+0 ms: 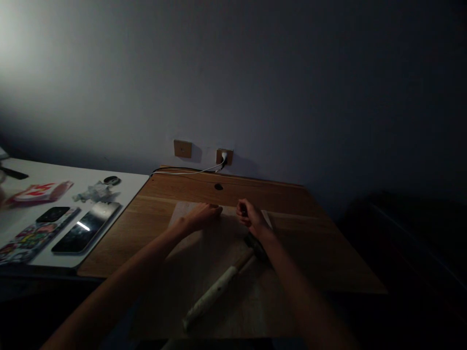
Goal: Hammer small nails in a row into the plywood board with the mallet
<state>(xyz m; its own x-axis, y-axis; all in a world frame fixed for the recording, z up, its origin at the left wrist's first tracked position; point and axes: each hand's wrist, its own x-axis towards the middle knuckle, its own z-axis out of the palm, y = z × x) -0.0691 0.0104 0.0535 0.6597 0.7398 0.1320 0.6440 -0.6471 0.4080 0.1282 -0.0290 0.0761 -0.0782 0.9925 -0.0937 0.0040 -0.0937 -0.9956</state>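
A thin wooden board (204, 262) lies on the brown wooden desk. My left hand (204, 216) rests near the board's far edge, palm down with its fingers drawn together; whatever they may hold is hidden. To its right, my right hand (252, 218) is curled into a loose fist above the board's far right part. Anything inside that fist is too dark to make out. A hammer (213, 294) with a pale, wrapped handle lies slantwise on the board, its dark head (256, 247) partly covered by my right forearm. Neither hand grips the hammer.
On the left, a white table (131, 187) holds a large phone or tablet (87, 228), a smaller dark device on a colourful case (27, 238), a red-and-white packet (42, 191) and crumpled clear plastic (97, 192). Cables run to a wall socket (224, 156) behind the desk (302, 238).
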